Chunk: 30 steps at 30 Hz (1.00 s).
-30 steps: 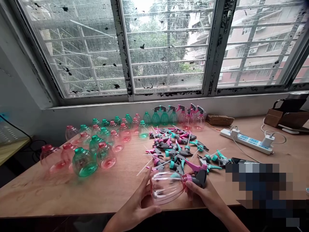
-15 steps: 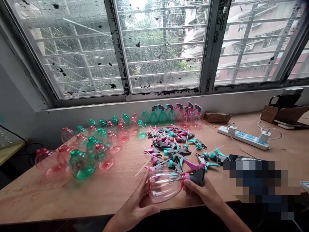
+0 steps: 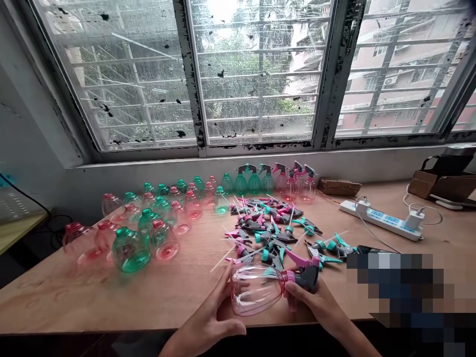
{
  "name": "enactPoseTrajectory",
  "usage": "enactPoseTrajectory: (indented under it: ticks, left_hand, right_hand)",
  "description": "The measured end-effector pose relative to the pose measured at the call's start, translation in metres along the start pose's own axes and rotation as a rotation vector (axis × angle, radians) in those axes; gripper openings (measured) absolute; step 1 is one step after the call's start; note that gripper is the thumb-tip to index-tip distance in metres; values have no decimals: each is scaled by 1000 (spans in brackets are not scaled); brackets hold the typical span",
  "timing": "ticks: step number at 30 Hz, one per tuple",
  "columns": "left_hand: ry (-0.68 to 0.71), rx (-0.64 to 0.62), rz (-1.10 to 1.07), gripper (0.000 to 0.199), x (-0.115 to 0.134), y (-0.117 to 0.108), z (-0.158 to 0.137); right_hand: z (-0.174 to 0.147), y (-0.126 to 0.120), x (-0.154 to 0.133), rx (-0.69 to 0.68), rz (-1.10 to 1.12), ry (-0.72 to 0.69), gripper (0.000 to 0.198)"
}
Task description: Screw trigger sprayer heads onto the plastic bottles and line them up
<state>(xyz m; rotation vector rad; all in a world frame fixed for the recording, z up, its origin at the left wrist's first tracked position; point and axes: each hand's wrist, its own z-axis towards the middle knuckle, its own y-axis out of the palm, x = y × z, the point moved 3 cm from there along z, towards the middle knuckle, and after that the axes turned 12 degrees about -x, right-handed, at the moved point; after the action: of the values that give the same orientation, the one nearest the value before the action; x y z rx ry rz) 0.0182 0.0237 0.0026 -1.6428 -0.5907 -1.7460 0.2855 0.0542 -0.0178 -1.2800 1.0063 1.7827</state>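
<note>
A clear pink spray bottle (image 3: 256,292) lies sideways in my hands above the near edge of the table, its base toward the left. My left hand (image 3: 208,317) cups the base end, with fingers behind the clear wall and the thumb apart below. At the neck, my right hand (image 3: 320,303) pinches the pink collar with thumb and fingers. The grey-and-pink trigger head (image 3: 307,272) sits on the neck and points right and away. Just beyond the bottle is a pile of loose trigger heads (image 3: 266,225), pink or teal with grey, with thin white tubes.
Pink and green bottles without heads (image 3: 130,255) stand across the left. Several bottles with heads (image 3: 254,183) line the wall below the window. On the right are a power strip (image 3: 383,218), a brown block (image 3: 339,187), a cardboard box (image 3: 427,183) and a blurred-out patch.
The view has shifted slightly, so the scene sits a little further right. Both hands keep their hold on the bottle, with barely any movement.
</note>
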Motion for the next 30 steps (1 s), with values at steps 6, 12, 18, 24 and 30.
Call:
enactPoseTrajectory:
  ticks: [6,12,18,24,30]
  left_hand:
    - [17,12,16,92,3,0,2]
    - [17,-16,-41,101,4,1,2]
    - [-31,-11,-138,90,-2,-2,2]
    - [33,-42,-36,92,10,2,6]
    - [15,-3,-107,103,0,0,3]
  right_hand:
    - [1,-1,0,7,-4,-16,40]
    - [0,-1,2,17,14,-5,45]
    - [-1,-2,3,18,4,8,42]
    - [-1,-2,1,21,5,-1,41]
    - [-1,0,-1,-11,-5,-3,39]
